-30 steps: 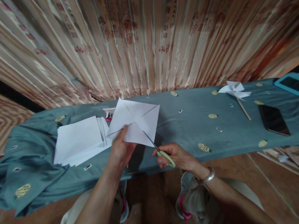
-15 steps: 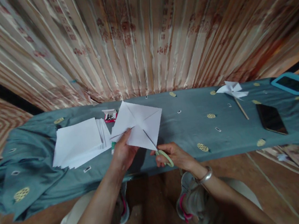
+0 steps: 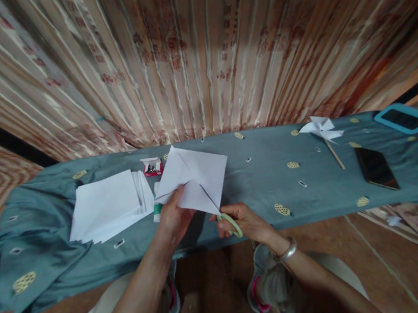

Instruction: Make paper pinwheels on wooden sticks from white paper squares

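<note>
Centrally, the left hand (image 3: 175, 218) pinches a creased white paper square (image 3: 209, 172); at its lower corner, the right hand (image 3: 249, 222) grips green-handled scissors (image 3: 237, 228). Smooth pineapple-printed cloth (image 3: 261, 185) stretches from the square's edge to a paper pinwheel (image 3: 321, 127) right of frame centre.

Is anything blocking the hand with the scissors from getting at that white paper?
Nothing visible does: the green-handled scissors in the right hand meet the white sheet at its near corner. The left hand holds the sheet farther left, apart from the scissors.
</note>
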Tool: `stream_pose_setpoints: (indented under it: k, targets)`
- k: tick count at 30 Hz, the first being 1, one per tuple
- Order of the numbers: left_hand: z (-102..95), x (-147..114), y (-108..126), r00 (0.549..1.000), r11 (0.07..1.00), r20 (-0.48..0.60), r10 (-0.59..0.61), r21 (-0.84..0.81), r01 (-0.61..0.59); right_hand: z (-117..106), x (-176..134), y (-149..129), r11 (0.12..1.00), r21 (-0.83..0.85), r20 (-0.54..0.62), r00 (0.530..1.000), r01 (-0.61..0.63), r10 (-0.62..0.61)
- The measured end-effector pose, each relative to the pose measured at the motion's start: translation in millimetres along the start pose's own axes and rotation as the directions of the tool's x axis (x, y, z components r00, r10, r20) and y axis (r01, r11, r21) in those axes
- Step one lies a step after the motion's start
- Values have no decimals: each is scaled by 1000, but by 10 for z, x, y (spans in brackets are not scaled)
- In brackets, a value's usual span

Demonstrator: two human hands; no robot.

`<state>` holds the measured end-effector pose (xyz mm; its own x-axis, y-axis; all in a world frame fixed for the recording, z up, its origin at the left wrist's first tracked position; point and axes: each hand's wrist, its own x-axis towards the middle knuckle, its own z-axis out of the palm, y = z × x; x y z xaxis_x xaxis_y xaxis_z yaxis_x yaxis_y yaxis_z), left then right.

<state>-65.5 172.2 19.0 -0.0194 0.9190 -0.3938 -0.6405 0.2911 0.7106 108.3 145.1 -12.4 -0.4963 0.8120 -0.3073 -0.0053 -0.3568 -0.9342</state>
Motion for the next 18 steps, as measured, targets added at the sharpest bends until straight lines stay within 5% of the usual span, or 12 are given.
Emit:
stream_pose_setpoints:
  k: [18]
  targets:
    - [-12,-20,29,998,997,59,26,67,-29,-14,-16,-30,1000,-19,-8,1000,0,0]
